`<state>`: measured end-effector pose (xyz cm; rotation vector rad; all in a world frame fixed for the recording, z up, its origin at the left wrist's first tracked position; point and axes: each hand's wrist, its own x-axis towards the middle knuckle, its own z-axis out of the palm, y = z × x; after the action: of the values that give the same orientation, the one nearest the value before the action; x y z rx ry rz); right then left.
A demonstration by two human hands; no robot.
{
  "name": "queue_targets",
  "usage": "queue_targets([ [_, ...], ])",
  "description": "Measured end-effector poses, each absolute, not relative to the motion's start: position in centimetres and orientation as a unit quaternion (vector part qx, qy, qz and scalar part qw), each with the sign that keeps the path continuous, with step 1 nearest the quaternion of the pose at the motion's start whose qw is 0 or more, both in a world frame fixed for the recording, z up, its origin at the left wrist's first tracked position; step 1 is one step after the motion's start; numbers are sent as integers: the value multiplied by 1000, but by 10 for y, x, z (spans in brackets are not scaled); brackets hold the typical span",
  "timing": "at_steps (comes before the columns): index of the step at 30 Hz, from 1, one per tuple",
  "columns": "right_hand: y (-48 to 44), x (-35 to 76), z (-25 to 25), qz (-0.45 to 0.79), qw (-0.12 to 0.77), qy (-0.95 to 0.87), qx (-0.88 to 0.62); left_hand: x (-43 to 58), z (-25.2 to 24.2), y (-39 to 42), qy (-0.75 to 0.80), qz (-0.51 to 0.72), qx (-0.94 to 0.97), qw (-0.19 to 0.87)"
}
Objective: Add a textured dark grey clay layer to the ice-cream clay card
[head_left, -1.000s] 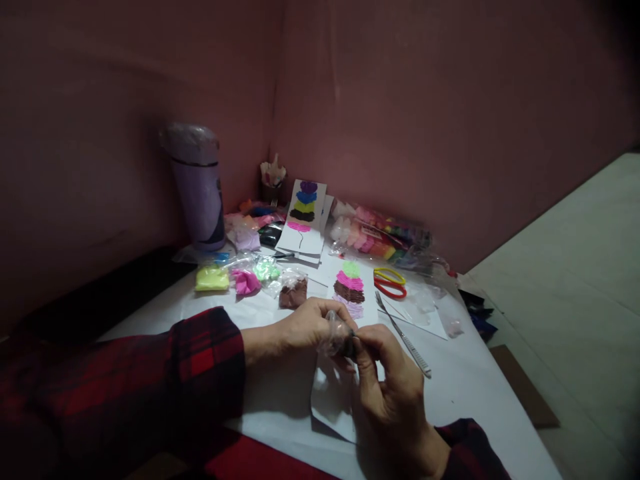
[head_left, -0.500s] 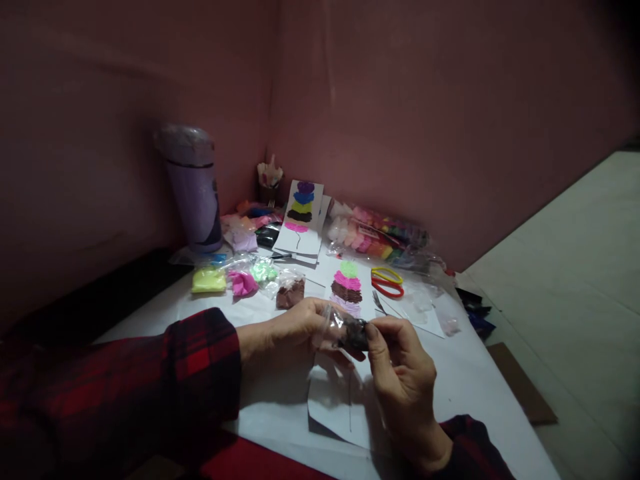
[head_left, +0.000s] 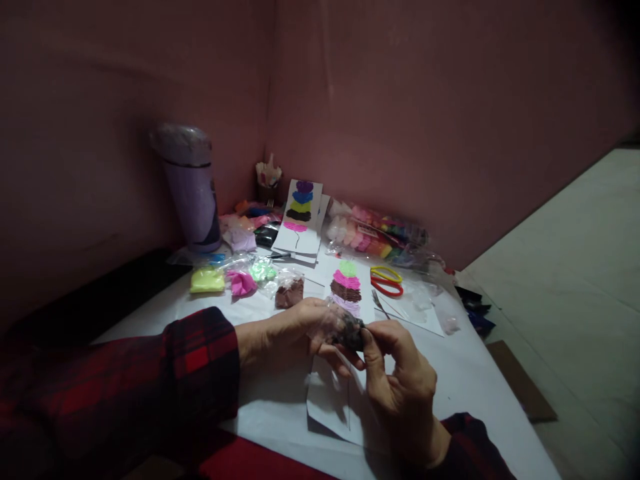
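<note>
My left hand (head_left: 295,333) and my right hand (head_left: 397,380) meet over the white table (head_left: 475,393), both pinching a small clear plastic bag of dark clay (head_left: 347,331). The left fingers grip the bag's left side; the right thumb and forefinger pinch its right end. Under the hands lies a white paper card (head_left: 330,407). Just behind them lies a card with stacked green, pink, brown and lilac clay shapes (head_left: 346,287). Both sleeves are red and black plaid.
Small bags of yellow (head_left: 207,280), pink (head_left: 241,283), green (head_left: 263,271) and brown clay (head_left: 290,292) sit at the left. A purple tumbler (head_left: 193,190), a propped coloured card (head_left: 301,213), a multicolour clay pack (head_left: 380,237), red and yellow rings (head_left: 387,280) and a metal tool (head_left: 380,305) stand behind.
The right hand shifted right along the bag, then back closer to the left hand, still pinching its end. The bag stays held between both hands. The view moved slightly.
</note>
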<state>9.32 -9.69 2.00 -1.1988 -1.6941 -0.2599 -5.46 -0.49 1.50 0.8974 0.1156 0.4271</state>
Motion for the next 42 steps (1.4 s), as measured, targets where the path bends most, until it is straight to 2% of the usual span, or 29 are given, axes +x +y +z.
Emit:
queue_targets([
  [7,-96,96,18,-108,480,-718,-493,-55,16,-5,90,190,425,881],
  [23,-96,95,14,-82,492,-724,-477,-54,17,-4,143,152,460,863],
  [30,-95,94,9,-79,482,-734,-471,-48,7,-3,176,164,458,856],
  [37,-97,90,7,-38,467,-755,-458,-42,19,-11,280,191,472,814],
  [42,-96,92,14,-6,476,-720,-505,-47,24,-10,250,203,451,833],
])
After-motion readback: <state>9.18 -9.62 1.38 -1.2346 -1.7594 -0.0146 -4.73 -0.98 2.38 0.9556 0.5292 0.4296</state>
